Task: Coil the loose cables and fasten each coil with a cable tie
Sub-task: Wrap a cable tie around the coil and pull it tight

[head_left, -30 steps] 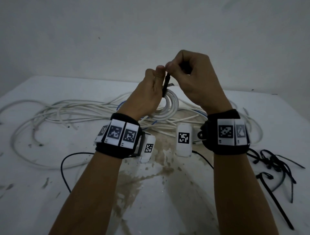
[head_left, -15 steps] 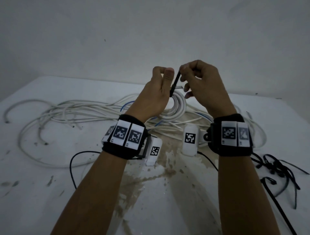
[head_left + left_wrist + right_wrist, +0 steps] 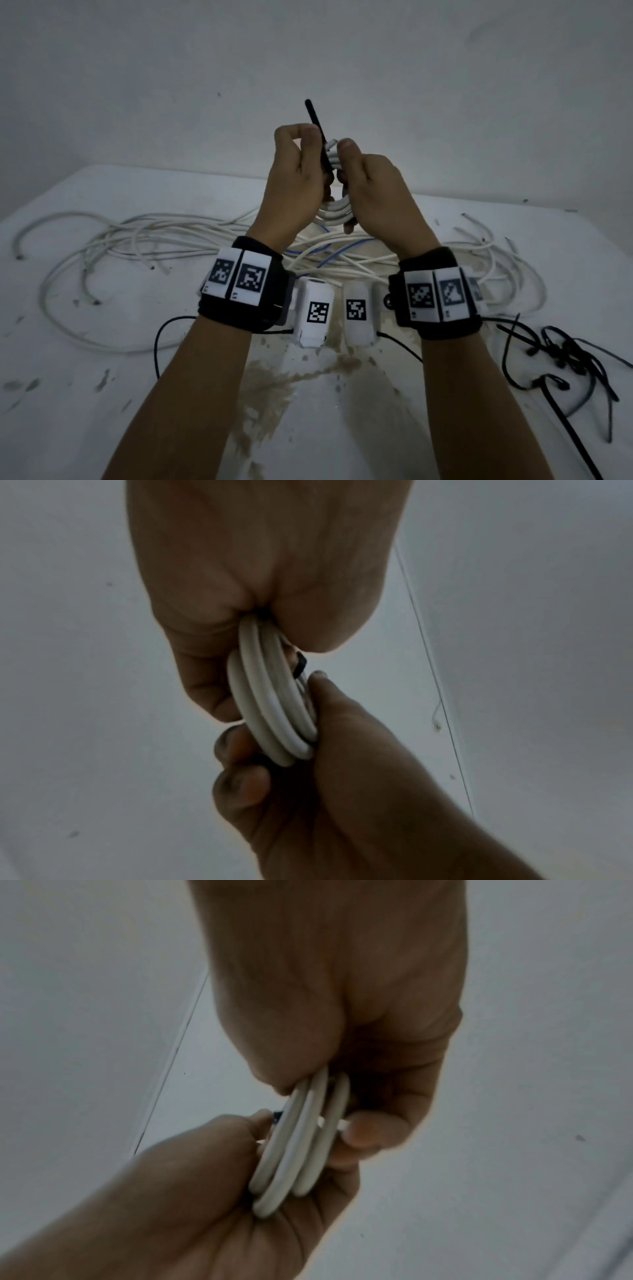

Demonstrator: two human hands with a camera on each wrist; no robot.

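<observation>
I see my left hand [image 3: 294,178] and right hand [image 3: 373,192] both clamped on a small coil of white round cable [image 3: 334,209], held up above the middle of the stained white table [image 3: 102,394]. My left fingers pinch a black plastic cable tie [image 3: 317,126] crossing the coil, tail pointing up. Loose white cables [image 3: 137,240] sprawl along the far edge; spare black ties [image 3: 565,356] lie near the right edge.
</observation>
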